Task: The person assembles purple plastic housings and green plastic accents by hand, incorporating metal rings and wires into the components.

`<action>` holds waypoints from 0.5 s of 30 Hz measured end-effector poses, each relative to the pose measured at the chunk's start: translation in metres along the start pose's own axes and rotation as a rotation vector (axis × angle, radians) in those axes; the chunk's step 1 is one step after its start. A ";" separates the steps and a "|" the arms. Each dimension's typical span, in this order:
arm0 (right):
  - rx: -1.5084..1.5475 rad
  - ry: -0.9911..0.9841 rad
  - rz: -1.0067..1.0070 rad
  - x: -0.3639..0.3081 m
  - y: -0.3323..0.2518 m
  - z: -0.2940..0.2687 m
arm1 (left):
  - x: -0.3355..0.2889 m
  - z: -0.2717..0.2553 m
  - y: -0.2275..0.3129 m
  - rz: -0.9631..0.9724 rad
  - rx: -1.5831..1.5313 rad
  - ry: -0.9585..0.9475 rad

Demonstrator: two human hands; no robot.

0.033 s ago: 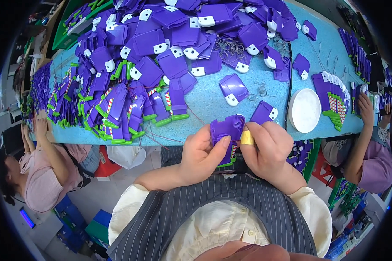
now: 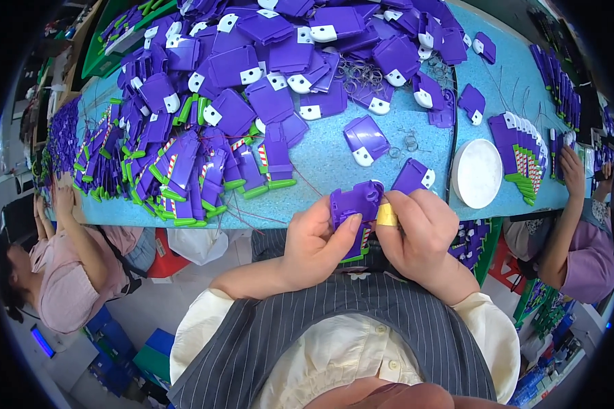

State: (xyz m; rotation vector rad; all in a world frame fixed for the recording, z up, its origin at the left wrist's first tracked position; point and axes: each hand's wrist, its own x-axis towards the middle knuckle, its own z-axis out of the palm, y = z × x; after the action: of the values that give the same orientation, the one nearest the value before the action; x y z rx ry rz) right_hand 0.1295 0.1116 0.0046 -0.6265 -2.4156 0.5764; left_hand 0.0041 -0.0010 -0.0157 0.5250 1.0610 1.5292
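Note:
My left hand [image 2: 316, 247] grips a purple plastic wing-shaped part [image 2: 351, 206] at the table's near edge, thumb across its face. A lower section with a green edge and red-and-white stripes hangs below the thumb. My right hand [image 2: 419, 232] is closed in a pinch at the part's right side, with yellow tape [image 2: 387, 215] round one finger. Whatever sits between those fingertips is hidden. Just beyond lies a purple panel with a white corner [image 2: 413, 176], and farther off another such panel [image 2: 366, 139]. Small metal springs [image 2: 410, 142] are scattered beside them.
A large heap of purple panels [image 2: 235, 65] covers the far table, with green-edged striped parts [image 2: 184, 174] to the left. On the right stand a white bowl [image 2: 477, 174] and a fanned row of finished-looking parts [image 2: 518, 155]. Co-workers sit left [image 2: 68, 266] and right [image 2: 587, 252].

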 end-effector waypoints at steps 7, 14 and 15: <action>0.029 -0.023 0.039 0.001 0.001 0.002 | 0.000 -0.009 -0.005 0.174 0.482 -0.017; 0.504 -0.101 0.327 0.008 0.003 -0.002 | 0.005 -0.009 0.011 0.472 1.028 -0.220; 0.504 -0.101 0.326 0.009 0.009 -0.004 | 0.006 -0.009 0.012 0.472 1.028 -0.220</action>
State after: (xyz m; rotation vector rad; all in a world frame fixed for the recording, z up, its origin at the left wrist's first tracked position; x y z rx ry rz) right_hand 0.1279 0.1254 0.0066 -0.7812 -2.1361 1.3265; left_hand -0.0112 0.0026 -0.0113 1.7033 1.5804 1.1591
